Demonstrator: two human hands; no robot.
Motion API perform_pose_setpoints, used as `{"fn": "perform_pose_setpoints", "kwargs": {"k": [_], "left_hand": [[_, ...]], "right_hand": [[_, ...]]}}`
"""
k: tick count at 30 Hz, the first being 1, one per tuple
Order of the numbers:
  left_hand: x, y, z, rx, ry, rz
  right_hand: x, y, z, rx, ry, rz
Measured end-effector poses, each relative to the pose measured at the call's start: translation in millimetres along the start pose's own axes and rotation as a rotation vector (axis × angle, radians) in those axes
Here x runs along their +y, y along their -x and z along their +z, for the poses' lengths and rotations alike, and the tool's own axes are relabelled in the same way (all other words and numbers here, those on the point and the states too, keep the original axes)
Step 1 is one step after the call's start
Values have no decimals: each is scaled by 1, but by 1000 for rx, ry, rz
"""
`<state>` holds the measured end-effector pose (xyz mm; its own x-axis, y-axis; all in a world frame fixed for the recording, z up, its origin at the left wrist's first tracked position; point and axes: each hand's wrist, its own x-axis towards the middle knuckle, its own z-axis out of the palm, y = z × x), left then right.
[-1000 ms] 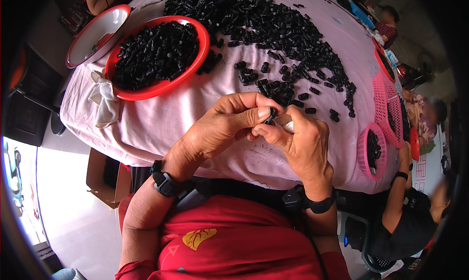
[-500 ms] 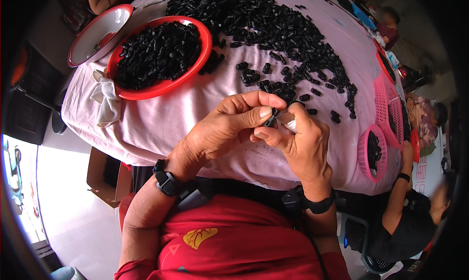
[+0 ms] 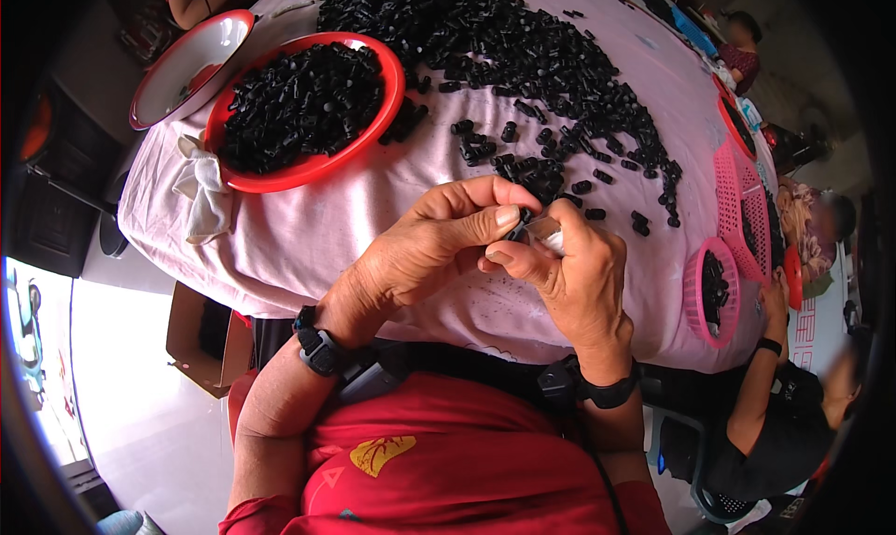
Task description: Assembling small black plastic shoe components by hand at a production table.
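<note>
My left hand (image 3: 434, 246) and my right hand (image 3: 574, 278) meet over the near edge of a table covered with a pink cloth (image 3: 308, 227). Both pinch one small black plastic piece (image 3: 523, 225) between thumbs and fingertips; a pale tip shows beside it under my right fingers. A large heap of the same black pieces (image 3: 523, 59) spreads over the cloth just beyond my hands. A red bowl (image 3: 313, 106) full of black pieces sits to the left of my hands.
A white bowl with a red rim (image 3: 187, 64) stands behind the red bowl. Pink baskets (image 3: 709, 292) (image 3: 742, 194) holding black pieces line the table's right edge. Another person (image 3: 793, 404) sits at the right, and a cardboard box (image 3: 205, 334) lies under the table.
My hands have stayed together on the small piece, with only slight finger movement. The view has shifted a little.
</note>
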<state>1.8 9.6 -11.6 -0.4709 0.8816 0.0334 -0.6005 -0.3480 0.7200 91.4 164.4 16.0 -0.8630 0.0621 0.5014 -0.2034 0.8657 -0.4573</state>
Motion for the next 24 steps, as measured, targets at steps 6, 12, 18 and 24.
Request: {"fn": "perform_pose_setpoints", "kwargs": {"k": [6, 12, 18, 24], "left_hand": [[-1, 1, -1, 13, 80, -4], [2, 0, -1, -34, 101, 13], [1, 0, 1, -17, 52, -41], [3, 3, -2, 11, 109, -31]], "right_hand": [[-1, 1, 1, -14, 2, -30], [-9, -2, -2, 93, -337, 4], [-3, -2, -6, 4, -471, 71], [-6, -3, -4, -40, -633, 80]]}}
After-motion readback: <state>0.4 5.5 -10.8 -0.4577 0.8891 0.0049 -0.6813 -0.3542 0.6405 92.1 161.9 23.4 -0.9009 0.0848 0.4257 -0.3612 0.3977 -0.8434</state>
